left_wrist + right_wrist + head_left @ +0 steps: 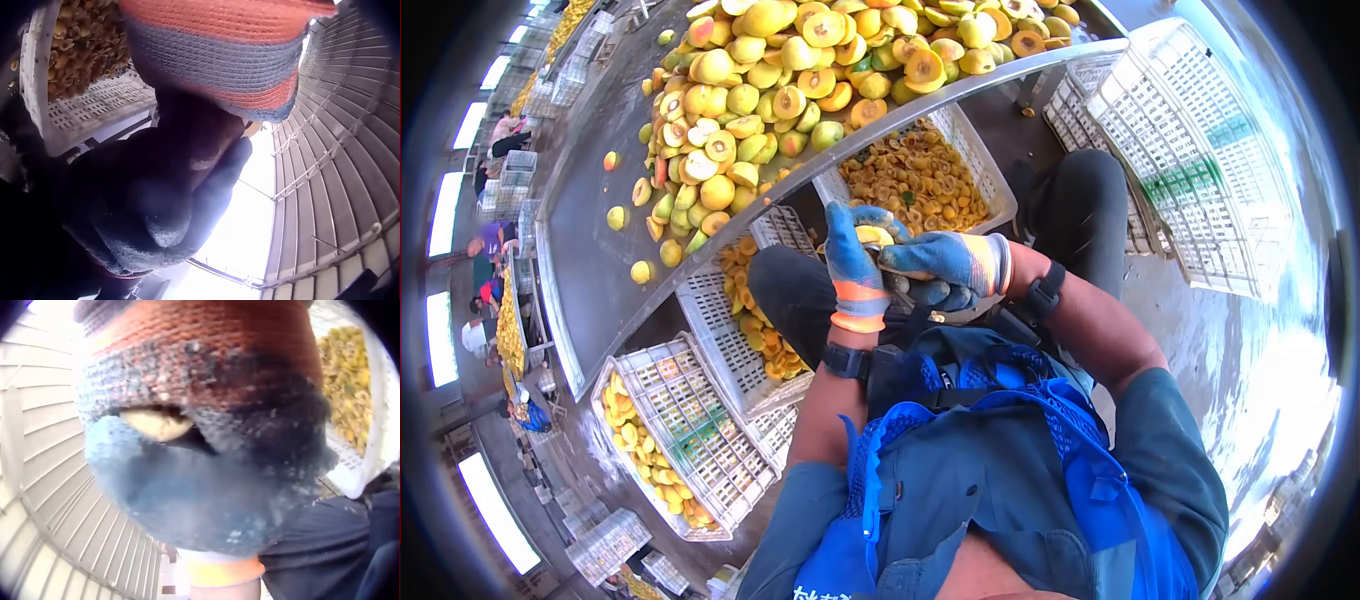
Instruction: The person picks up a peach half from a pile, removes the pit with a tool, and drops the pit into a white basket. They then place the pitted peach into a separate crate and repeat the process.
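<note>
Both hands wear blue work gloves with orange-striped cuffs and meet in front of the lap. In the head view my left hand [856, 262] holds a yellow peach piece [873, 236] between thumb and fingers. My right hand [945, 260] is pressed close against it, its thumb stretched toward the fruit and its other fingers bent underneath. Whether this hand grips a tool or the fruit itself, I cannot tell. From the right wrist, a pale cut face of the peach piece [157, 425] shows in a gap between the gloves. Gloves hide most of it.
A metal-edged table [800, 180] ahead bears a heap of halved peaches [730, 120]. Below its rim stands a white crate [998, 190] of pitted halves. More crates [685, 420] with fruit stand at the left; stacked crates [1190, 160] are at the right. Several people work far left.
</note>
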A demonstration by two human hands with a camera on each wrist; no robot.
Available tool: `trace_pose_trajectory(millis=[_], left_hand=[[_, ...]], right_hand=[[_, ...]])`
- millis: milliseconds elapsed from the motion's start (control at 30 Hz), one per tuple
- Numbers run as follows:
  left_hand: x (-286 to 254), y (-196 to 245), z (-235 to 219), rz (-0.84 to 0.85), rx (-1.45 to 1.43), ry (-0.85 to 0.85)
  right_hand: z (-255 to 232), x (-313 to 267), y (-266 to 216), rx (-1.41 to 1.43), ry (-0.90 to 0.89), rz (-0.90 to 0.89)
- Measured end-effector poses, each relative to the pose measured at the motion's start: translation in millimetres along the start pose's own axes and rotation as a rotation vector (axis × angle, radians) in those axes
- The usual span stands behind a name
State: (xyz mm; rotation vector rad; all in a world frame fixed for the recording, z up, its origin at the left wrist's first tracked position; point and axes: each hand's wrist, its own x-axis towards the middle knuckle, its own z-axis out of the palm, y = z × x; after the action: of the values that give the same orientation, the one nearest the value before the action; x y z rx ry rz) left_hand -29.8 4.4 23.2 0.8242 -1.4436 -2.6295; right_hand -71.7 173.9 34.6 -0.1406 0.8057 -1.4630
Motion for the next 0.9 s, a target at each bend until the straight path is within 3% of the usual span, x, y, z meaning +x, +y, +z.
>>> trace_pose_trajectory(millis=[100,133,167,200,267,300,333,367,400,433,467,567,700,800,900], left_hand=[[0.5,9.7,-3.3,-0.115,0.106,-0.123],[4.2,8.8,-6.5,-0.066,0.043,-0.136],[11.2,3.9,-23.7,0.186,0.231,-0.072],[21.8,-1.4,-51.7,0.436,0.421,-0.005],[18.5,25.0,-80.5,0.713,0.622,0.212],[9.2,48.4,-100.5,0.715,0.628,0.311],[0.0,71.9,-120.5,0.713,0.630,0.409],[2.0,86.4,-153.0,0.758,0.866,0.494],[4.0,100.9,-185.5,0.798,1.098,0.600],[10.3,107.5,-204.4,0.893,1.575,0.722],[2.6,115.7,-174.0,0.936,1.772,0.839],[39.4,117.0,-116.4,0.863,1.216,0.399],[147.4,82.4,-55.7,0.815,1.391,0.159],[178.4,81.7,-2.0,0.284,1.621,0.080],[190.4,73.6,9.2,0.335,1.706,0.202]], right_hand=[[-20.6,17.6,27.1,0.325,-0.205,-0.015],[-26.2,23.7,35.5,0.394,-0.270,-0.027],[-26.6,27.8,40.8,0.466,-0.337,-0.040],[-16.5,24.3,37.4,0.408,-0.272,-0.091],[-10.8,20.9,36.0,0.255,-0.077,-0.060],[-10.7,20.2,32.2,0.175,0.019,-0.055],[-11.4,19.6,25.5,-0.411,0.314,-0.100],[-25.8,31.8,46.5,-0.871,0.532,-0.347],[-27.8,30.9,46.8,-1.096,0.642,-0.200],[-29.1,30.8,46.5,-1.315,0.751,-0.041],[-31.1,33.4,50.5,-1.291,0.769,-0.053],[-29.6,37.3,50.9,-1.280,0.797,-0.058],[-47.2,39.6,54.9,-1.241,0.850,-0.077],[-56.1,38.0,56.3,-1.206,0.908,-0.045],[-58.7,34.0,50.9,-1.214,0.816,0.003]])
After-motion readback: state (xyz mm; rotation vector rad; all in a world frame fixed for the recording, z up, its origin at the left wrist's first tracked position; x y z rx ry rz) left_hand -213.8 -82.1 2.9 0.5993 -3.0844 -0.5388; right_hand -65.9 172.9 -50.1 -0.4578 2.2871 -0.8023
